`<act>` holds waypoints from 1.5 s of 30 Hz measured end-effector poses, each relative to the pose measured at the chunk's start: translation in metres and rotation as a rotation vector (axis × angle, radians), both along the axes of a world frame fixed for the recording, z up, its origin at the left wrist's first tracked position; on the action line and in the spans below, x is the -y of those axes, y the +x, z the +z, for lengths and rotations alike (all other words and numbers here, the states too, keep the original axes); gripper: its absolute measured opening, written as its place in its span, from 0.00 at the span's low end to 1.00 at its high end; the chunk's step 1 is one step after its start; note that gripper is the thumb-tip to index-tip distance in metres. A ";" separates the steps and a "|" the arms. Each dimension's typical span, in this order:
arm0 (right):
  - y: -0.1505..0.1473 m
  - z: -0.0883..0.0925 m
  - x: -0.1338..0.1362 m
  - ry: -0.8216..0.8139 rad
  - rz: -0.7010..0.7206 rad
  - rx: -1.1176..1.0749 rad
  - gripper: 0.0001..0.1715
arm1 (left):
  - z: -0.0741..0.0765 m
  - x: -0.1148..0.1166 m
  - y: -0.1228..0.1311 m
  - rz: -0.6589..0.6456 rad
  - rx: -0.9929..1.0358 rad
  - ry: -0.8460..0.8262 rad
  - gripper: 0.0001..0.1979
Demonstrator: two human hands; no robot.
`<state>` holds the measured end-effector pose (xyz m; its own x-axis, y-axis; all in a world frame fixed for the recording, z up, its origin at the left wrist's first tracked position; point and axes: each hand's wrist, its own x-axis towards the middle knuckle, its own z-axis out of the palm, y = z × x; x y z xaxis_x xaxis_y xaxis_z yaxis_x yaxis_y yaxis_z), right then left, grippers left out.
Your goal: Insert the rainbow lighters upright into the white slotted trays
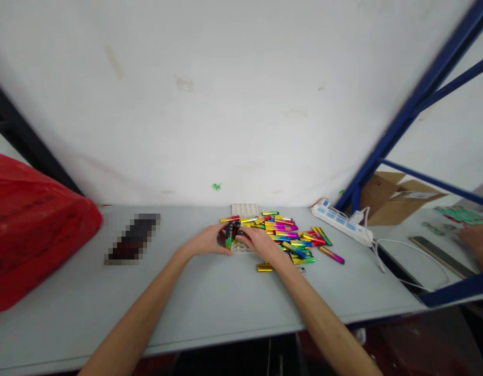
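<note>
My left hand [207, 240] is closed around a bundle of shiny lighter-like pieces [228, 241], with their black ends facing up and some green and red showing on the sides. The fingers of my right hand [261, 244] are pinched at the right side of the black ends; what exactly they grip is too small to make out. Under and behind the hands lies a beige tray [245, 209] with a grid of round holes, largely covered. A loose pile of shiny pieces [288, 236] in gold, purple, red, green and blue spreads to the right of my right hand.
A red plastic bag [37, 230] fills the left side of the table [221, 308]. A blurred-out dark object [133, 237] lies nearby. At right are a white power strip [341, 222] with cables, a blue frame [382, 141], a cardboard box [390, 201] and another person's hand [476, 240].
</note>
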<state>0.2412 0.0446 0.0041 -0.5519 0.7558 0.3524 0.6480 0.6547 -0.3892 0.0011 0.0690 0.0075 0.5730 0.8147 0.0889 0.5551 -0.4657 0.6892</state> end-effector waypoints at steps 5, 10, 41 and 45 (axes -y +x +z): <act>-0.005 0.005 -0.002 0.052 -0.160 0.129 0.20 | 0.000 0.000 0.001 0.019 -0.024 -0.002 0.44; 0.016 0.006 -0.011 0.078 -0.237 0.026 0.28 | 0.004 0.002 -0.002 0.007 -0.024 -0.021 0.44; 0.043 0.024 -0.063 -0.109 -0.155 -0.322 0.18 | 0.002 0.004 0.000 -0.058 0.092 0.027 0.49; 0.041 0.015 -0.049 -0.302 -0.176 -0.745 0.28 | -0.001 0.003 0.004 -0.043 0.108 0.105 0.52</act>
<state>0.2817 0.0940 0.0195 -0.1178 0.9303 0.3473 0.2334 0.3659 -0.9009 0.0055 0.0658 0.0062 0.5895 0.7728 0.2351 0.4588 -0.5599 0.6899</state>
